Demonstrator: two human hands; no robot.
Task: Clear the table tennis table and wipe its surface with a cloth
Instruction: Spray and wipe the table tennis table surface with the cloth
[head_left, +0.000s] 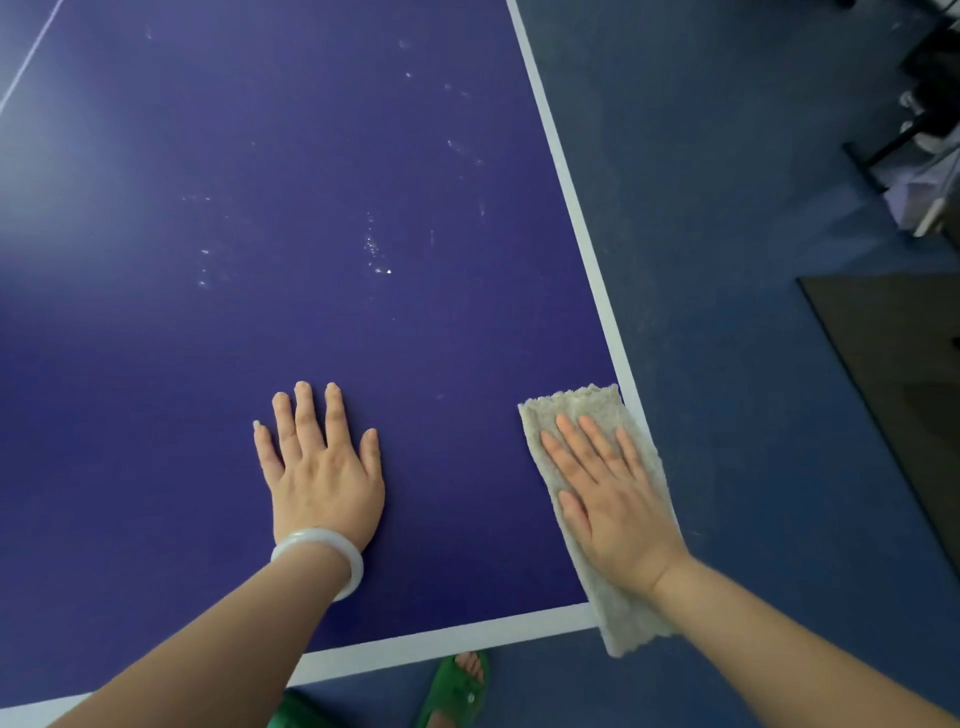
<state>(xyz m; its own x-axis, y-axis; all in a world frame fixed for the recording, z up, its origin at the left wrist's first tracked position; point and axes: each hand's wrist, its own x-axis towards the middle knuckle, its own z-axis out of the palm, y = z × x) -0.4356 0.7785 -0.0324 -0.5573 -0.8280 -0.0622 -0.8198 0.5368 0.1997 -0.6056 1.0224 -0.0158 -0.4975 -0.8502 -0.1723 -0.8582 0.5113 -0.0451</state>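
The right hand lies flat with straight fingers and presses down on the cloth. The cloth sits under this hand at the corner of the table. It is pale, fuzzy and shaped like a long strip, and the end by the wrist hangs off the table edge. The left hand lies flat and open on the bare top beside it, holding nothing. The table is smooth, hard and dark blue with a white stripe round its edge. I think the cloth could slip off the corner, because part of it hangs over and the top looks slick. White dusty spots sit far past the fingertips and could get missed.
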